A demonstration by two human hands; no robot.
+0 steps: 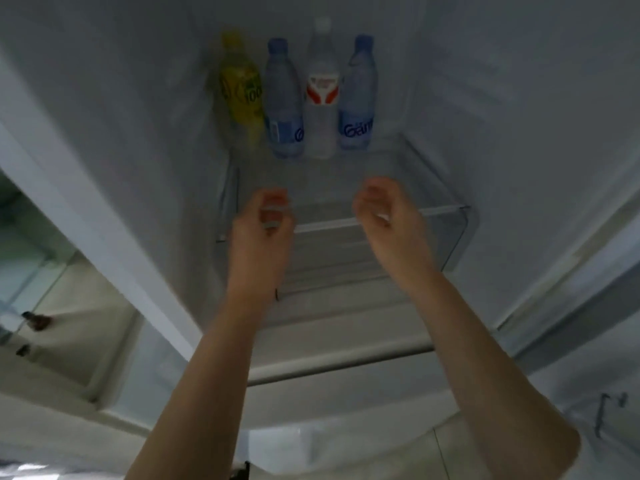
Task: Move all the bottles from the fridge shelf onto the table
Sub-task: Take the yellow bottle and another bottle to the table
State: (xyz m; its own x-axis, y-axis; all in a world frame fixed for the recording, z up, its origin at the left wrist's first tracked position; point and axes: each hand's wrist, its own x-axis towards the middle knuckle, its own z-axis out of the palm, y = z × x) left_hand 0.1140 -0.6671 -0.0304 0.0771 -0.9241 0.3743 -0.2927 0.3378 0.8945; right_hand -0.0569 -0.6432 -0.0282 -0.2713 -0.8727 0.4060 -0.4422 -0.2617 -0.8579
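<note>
Several bottles stand upright in a row at the back of the glass fridge shelf (346, 188): a yellow bottle (240, 91), a blue-capped water bottle (282, 102), a clear bottle with a red and white label (322, 98) and a second blue water bottle (358, 98). My left hand (261, 233) and my right hand (384, 216) are raised side by side in front of the shelf, below the bottles. Both have loosely curled fingers, hold nothing, and are apart from the bottles.
White fridge walls close in on the left and right. Below the shelf sits a transparent drawer (450, 233) and a white ledge (329, 362). The open fridge door with its shelves (52, 306) is at the left.
</note>
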